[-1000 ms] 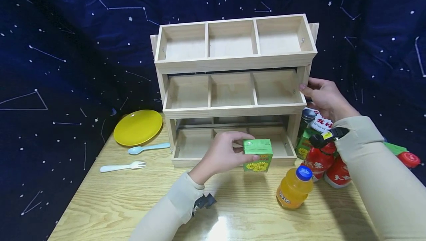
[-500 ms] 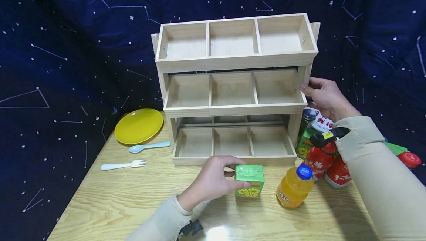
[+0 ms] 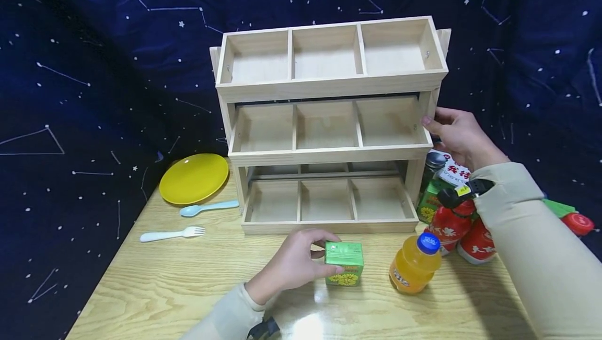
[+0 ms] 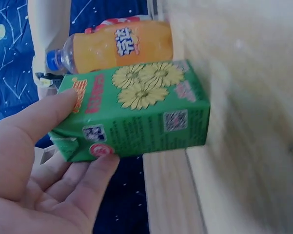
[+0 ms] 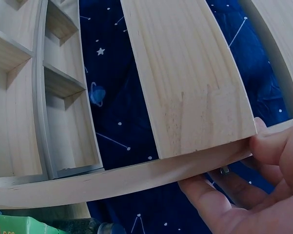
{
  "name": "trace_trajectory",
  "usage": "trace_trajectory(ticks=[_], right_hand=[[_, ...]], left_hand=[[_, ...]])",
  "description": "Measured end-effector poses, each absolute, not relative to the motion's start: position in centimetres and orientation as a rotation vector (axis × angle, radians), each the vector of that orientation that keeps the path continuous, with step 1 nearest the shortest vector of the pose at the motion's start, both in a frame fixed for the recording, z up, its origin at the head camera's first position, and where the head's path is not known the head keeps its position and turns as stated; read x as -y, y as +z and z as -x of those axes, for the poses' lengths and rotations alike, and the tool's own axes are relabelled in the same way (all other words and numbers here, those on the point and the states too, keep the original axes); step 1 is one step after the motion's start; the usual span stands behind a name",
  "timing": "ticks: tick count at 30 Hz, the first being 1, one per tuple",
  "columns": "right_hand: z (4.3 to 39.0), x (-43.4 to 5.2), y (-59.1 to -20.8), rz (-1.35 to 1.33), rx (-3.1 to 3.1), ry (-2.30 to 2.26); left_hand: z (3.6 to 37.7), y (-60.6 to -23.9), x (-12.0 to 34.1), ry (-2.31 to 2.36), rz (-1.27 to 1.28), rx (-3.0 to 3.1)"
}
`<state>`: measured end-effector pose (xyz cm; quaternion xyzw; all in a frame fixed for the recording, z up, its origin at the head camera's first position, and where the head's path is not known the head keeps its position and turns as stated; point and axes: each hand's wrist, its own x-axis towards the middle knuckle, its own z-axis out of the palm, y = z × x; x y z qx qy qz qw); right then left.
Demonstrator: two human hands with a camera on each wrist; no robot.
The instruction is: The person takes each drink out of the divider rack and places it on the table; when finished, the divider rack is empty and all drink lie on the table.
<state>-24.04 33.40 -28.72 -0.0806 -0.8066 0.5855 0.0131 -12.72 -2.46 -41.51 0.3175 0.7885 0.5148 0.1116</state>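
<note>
While the green juice carton (image 3: pixel 344 262) is standing on the wooden table (image 3: pixel 155 282) in the lower centre of the head view, just in front of the rack's bottom tier, you are pinching it with your left hand (image 3: pixel 293 264), thumb on one face and fingers curled round the other, as the left wrist view shows. Judging from that, the carton is not yet stowed: all nine compartments of the three-tier wooden rack (image 3: pixel 329 126) in the middle of the frame are showing bare wood. Your right hand (image 3: pixel 458 136) is gripping the rack's right side post at middle-tier height, fingers curled round the board edge, seemingly steadying it. Just right of the carton an orange drink bottle (image 3: pixel 415 266) is standing apart from it, and further right a cluster of red bottles (image 3: pixel 451 230) and other packs is waiting beside the rack. At the left a yellow plate (image 3: pixel 194 178), a blue spoon (image 3: pixel 209 207) and a white fork (image 3: pixel 173 234) are lying untouched.
</note>
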Motion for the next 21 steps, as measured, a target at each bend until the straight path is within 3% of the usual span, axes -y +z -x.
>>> trace_trajectory(ticks=[21], right_hand=[[23.9,-33.1,-28.5,0.27,2.555,1.717]], left_hand=[[13.6,-39.3,3.1,1.276,-1.116,-2.423]])
